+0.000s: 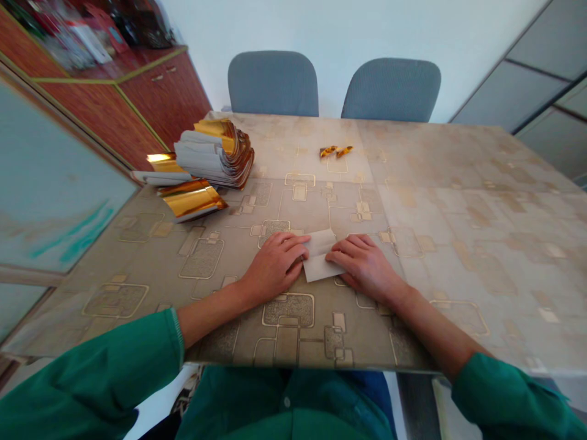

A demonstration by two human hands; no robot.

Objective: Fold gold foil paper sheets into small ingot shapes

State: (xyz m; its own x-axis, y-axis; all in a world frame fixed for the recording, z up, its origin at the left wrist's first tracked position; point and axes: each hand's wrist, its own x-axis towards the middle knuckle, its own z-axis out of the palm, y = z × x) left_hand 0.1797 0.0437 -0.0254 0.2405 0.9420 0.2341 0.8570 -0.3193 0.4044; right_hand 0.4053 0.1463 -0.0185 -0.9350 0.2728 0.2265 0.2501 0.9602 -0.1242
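A small creased sheet of paper (320, 243), pale side up, lies on the table in front of me. My left hand (280, 261) is at its left edge, with fingers bent and pressed together on the paper. On the opposite edge my right hand (362, 264) has its thumb and fingers closed on the sheet. Fold lines run across the paper between the hands. Its underside is hidden.
At the back left stands a stack of gold foil paper (215, 153), with loose gold sheets (192, 197) beside it. Two small folded gold pieces (336, 151) lie farther back. Two grey chairs (273, 82) stand behind the patterned table (440, 244). A wooden cabinet (160, 91) is at left.
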